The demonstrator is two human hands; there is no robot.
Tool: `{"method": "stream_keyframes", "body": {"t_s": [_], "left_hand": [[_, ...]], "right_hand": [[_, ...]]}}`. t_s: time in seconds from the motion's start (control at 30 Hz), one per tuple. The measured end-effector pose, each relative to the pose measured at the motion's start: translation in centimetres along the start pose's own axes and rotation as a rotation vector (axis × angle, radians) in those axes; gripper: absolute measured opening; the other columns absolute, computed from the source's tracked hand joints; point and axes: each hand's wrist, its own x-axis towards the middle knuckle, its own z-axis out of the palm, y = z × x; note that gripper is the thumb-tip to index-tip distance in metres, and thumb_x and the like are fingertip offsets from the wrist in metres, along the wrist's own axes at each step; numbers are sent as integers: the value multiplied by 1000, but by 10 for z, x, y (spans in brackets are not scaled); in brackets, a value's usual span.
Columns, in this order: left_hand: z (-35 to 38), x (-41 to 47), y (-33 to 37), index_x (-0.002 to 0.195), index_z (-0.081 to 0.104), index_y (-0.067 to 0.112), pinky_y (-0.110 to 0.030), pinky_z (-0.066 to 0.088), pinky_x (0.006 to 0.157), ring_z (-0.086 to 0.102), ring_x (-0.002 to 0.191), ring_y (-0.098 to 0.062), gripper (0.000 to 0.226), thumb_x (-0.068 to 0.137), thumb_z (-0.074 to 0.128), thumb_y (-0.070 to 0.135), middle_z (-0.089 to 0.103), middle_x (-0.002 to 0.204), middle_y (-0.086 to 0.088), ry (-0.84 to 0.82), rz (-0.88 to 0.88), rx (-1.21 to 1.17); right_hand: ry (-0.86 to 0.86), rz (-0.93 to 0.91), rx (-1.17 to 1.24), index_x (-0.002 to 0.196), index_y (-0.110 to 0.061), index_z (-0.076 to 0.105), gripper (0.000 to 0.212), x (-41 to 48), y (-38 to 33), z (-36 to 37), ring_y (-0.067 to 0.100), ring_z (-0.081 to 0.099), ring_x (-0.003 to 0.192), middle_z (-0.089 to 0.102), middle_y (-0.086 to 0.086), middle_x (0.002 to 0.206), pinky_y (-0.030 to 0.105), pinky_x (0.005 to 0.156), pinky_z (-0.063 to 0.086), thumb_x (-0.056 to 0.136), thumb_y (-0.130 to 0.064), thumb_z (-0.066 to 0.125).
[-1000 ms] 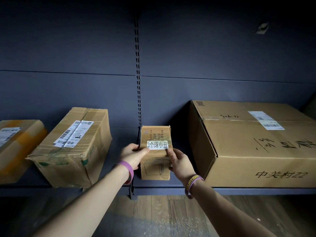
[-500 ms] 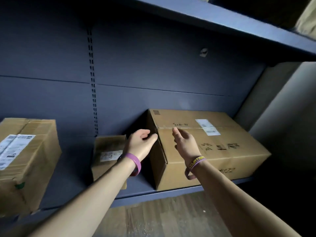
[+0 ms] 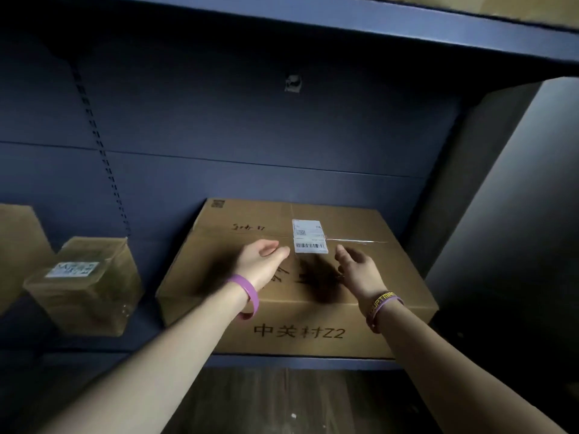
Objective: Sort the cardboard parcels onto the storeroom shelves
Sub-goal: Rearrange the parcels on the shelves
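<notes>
3 parcels sit on the storeroom shelf (image 3: pixel 300 361) in front of us, so the sorting looks well under way, though we can't tell how many are left out of view. Far left, we catch only the edge of a cardboard parcel (image 3: pixel 17 255), nothing readable on it. Next comes the small box (image 3: pixel 86 286), standing on the shelf with a pale label (image 3: pixel 73 269) on top, too blurred for us to read here. Our left hand (image 3: pixel 261 264), purple wristband (image 3: pixel 246 296) on, hovers over the big carton (image 3: pixel 300 277), fingers relaxed and holding nothing. That carton lies flat on the shelf's right end, handwriting scrawled across its top, a QR mark at its back corner, a white shipping label (image 3: pixel 309 235) with a barcode on the taped seam, and "中关村Z2" printed on the front face. Our right hand (image 3: pixel 360 270) hangs just right of that label, fingers loose, gripping nothing; its wristband (image 3: pixel 383 305) carries yellow lettering we can't fully make out. Above, another shelf (image 3: pixel 313 17) holds something tan.
</notes>
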Motion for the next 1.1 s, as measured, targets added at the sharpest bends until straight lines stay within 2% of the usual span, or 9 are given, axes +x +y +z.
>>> {"method": "stream_keyframes", "body": {"t_s": [0.23, 0.33, 0.43, 0.53, 0.6, 0.7, 0.8, 0.93, 1.1], "left_hand": [[7, 9, -6, 126, 59, 18, -24, 40, 85, 52, 101, -11, 39, 89, 63, 30, 59, 126, 1, 69, -90, 152], [-24, 28, -22, 132, 53, 20, -33, 39, 98, 48, 122, -23, 51, 85, 69, 32, 51, 137, -5, 115, -102, 338], [-64, 42, -53, 142, 40, 22, -47, 26, 112, 35, 135, -34, 78, 76, 74, 47, 39, 148, -10, 240, -187, 635], [-84, 46, -77, 147, 30, 15, -54, 32, 109, 34, 135, -39, 106, 62, 82, 52, 33, 152, -11, 261, -282, 489], [-87, 48, -82, 147, 27, 11, -54, 35, 107, 38, 132, -40, 117, 55, 85, 54, 39, 147, -14, 267, -314, 435], [-87, 47, -86, 144, 35, 9, -53, 40, 104, 42, 128, -39, 114, 53, 85, 57, 41, 143, -16, 308, -302, 433], [-87, 32, -92, 141, 39, 6, -50, 43, 100, 44, 125, -40, 109, 54, 85, 54, 37, 141, -17, 376, -229, 457], [-92, -2, -105, 135, 43, 6, -48, 46, 94, 49, 116, -40, 103, 51, 92, 37, 42, 131, -18, 461, -84, 358], [-88, -40, -117, 138, 40, 5, -49, 39, 99, 44, 120, -40, 98, 54, 91, 9, 38, 132, -20, 557, 54, 226]], "right_hand": [[-55, 46, -158, 136, -8, 52, 45, 26, 13, -60, 26, 52, 125, 56, 11, 137, 33, 105, 40, 98, -30, 55], [-17, 84, -442, 140, -11, 46, 58, 38, 29, -84, 31, 49, 127, 52, 14, 139, 36, 105, 40, 93, -42, 59], [77, 161, -717, 142, -14, 40, 75, 45, 52, -104, 37, 41, 132, 45, 15, 145, 42, 110, 34, 86, -59, 59], [128, 265, -616, 151, -15, 22, 101, 46, 67, -108, 42, 40, 132, 38, 19, 148, 51, 109, 35, 76, -66, 66], [139, 284, -565, 149, -11, 23, 105, 48, 70, -108, 42, 43, 130, 41, 21, 145, 54, 107, 38, 71, -63, 72], [147, 240, -488, 146, -11, 30, 100, 45, 72, -109, 40, 46, 128, 44, 19, 143, 55, 105, 40, 70, -56, 78], [184, 166, -467, 151, -17, 25, 101, 29, 76, -109, 38, 44, 132, 42, 17, 147, 55, 107, 39, 72, -53, 78], [321, 105, -364, 152, -16, 24, 106, -5, 89, -111, 39, 41, 133, 39, 17, 148, 55, 108, 38, 68, -40, 85], [441, 85, -249, 151, -15, 30, 98, -47, 101, -109, 40, 39, 132, 32, 15, 147, 50, 110, 33, 71, -27, 86]]}}
